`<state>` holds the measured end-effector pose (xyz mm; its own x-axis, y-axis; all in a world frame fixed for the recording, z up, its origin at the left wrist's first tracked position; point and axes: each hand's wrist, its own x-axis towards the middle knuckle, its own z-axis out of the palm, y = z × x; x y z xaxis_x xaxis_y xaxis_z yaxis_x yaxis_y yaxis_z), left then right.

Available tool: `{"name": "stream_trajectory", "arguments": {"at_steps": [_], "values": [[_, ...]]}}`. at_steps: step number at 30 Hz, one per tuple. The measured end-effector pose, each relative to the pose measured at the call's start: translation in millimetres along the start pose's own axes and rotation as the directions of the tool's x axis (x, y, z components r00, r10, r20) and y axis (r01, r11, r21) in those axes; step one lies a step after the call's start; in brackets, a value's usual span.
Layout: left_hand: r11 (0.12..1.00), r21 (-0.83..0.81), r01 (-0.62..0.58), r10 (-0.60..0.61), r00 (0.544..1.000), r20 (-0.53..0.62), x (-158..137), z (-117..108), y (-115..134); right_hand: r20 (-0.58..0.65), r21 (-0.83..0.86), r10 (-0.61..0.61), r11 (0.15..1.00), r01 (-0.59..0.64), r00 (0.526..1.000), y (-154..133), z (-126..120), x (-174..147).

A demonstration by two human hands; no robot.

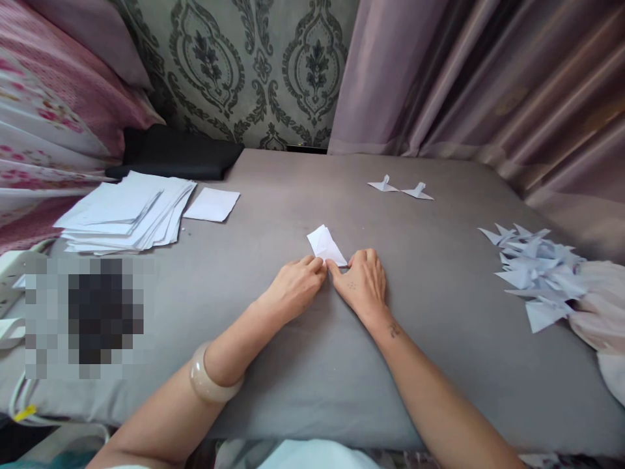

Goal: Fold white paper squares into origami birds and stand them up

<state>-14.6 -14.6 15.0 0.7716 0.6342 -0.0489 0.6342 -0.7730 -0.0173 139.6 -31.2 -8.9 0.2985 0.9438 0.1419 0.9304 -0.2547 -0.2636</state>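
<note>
A small folded piece of white paper (326,243) lies on the grey cloth-covered table, in front of both hands. My left hand (299,285) has its fingers closed at the near left edge of the paper, pinching it. My right hand (364,280) presses its thumb on the near edge, with the curled fingers at the paper's right corner. The two thumbs almost meet at the bottom of the fold. Part of the near edge is hidden under the fingertips.
A stack of white paper sheets (127,218) stands at left, with a single square sheet (212,204) beside it. Two folded paper birds (418,191) sit at the back right. Folded paper pieces (540,270) pile up at right. A white power strip (13,273) lies at far left.
</note>
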Motion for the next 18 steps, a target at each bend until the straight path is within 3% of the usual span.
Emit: {"name": "stream_trajectory", "arguments": {"at_steps": [18], "values": [[0.996, -0.037, 0.075, -0.072, 0.995, 0.071, -2.2, -6.6, 3.0, 0.045, 0.172, -0.014, 0.985, 0.006, 0.999, 15.8, 1.9, 2.5]]}}
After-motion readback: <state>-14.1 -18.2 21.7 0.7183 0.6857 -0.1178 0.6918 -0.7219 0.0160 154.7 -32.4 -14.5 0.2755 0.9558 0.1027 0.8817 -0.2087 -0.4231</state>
